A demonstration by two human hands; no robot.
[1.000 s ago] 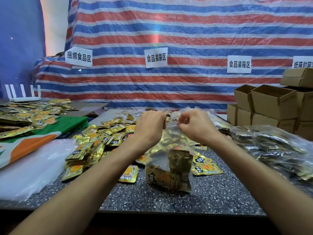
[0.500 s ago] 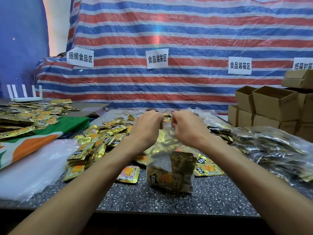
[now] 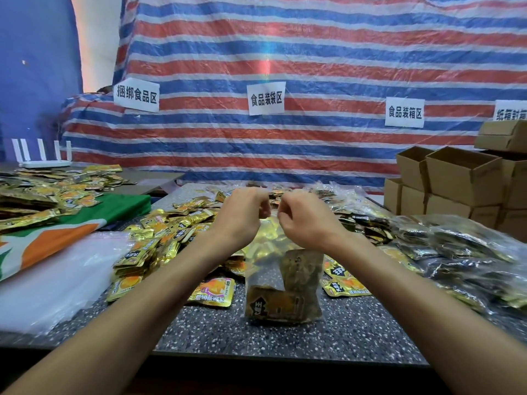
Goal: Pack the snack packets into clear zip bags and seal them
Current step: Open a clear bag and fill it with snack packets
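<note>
Your left hand (image 3: 245, 215) is curled into a tight pinch on the top edge of the zip bag (image 3: 285, 283), though the knuckles hide the fingertips. Almost touching it, your right hand (image 3: 306, 220) pinches the same edge in the same curled way. The bag hangs straight down from both hands. Its bottom rests on the table (image 3: 285, 340), and the snack packets (image 3: 273, 305) are slumped low inside it. The mouth of the bag runs left to right, and both pinches sit near its middle. Any stretch not yet pressed closed probably lies outward of each hand, so each hand would slide away from the other along that line. Filled bags (image 3: 470, 252) are piled well off to your right.
</note>
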